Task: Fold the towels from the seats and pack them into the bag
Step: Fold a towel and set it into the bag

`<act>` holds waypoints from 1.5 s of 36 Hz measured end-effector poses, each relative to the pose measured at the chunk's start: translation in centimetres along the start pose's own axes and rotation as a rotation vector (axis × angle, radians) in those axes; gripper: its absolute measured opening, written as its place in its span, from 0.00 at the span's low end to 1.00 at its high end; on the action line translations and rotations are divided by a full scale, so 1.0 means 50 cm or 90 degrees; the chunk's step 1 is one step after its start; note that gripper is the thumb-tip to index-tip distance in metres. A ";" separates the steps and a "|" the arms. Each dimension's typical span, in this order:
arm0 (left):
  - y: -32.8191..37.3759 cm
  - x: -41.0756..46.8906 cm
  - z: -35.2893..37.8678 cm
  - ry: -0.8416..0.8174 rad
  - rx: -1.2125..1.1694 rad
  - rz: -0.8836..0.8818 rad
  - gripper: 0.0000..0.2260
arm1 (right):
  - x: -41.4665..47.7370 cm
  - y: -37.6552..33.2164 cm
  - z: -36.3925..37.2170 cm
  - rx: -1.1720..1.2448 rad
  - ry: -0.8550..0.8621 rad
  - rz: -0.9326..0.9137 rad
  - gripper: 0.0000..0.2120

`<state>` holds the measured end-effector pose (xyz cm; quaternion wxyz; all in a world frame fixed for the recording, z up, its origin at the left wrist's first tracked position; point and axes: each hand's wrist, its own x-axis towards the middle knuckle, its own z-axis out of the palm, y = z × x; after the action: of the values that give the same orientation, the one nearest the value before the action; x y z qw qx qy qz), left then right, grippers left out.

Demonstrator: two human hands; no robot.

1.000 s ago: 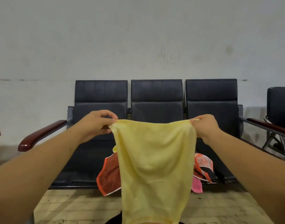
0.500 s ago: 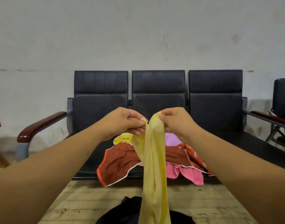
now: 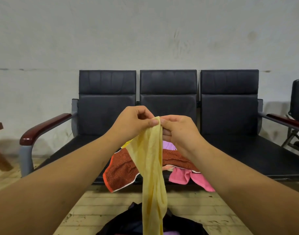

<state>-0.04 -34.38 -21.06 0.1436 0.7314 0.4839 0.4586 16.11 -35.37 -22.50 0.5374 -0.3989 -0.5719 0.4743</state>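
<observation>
While facing the row of black seats [image 3: 229, 114], holds the yellow towel [image 3: 150, 167] up by its top edge. Pinches that edge with the left hand [image 3: 133, 122], thumb and forefinger closed tight on the cloth. Grips it from the other side with the right hand [image 3: 177, 131], fingers [image 3: 169, 133] curled, close against the left. Lets the towel hang doubled as a narrow strip, down in front of the dark bag [image 3: 128, 223] on the floor [image 3: 196, 204]. Leaves a red-brown towel [image 3: 121, 172], a pink towel [image 3: 187, 177] and a purple towel [image 3: 168, 145] heaped at the middle seat's front edge.
</observation>
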 end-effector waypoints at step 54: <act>0.083 0.016 -0.143 -0.008 -0.125 -0.127 0.03 | 0.049 -0.160 -0.100 -0.055 0.077 -0.021 0.07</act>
<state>-3.38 -37.41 -14.08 0.2623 0.6646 0.5064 0.4828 21.26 -34.30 -14.30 0.5610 -0.4404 -0.5647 0.4152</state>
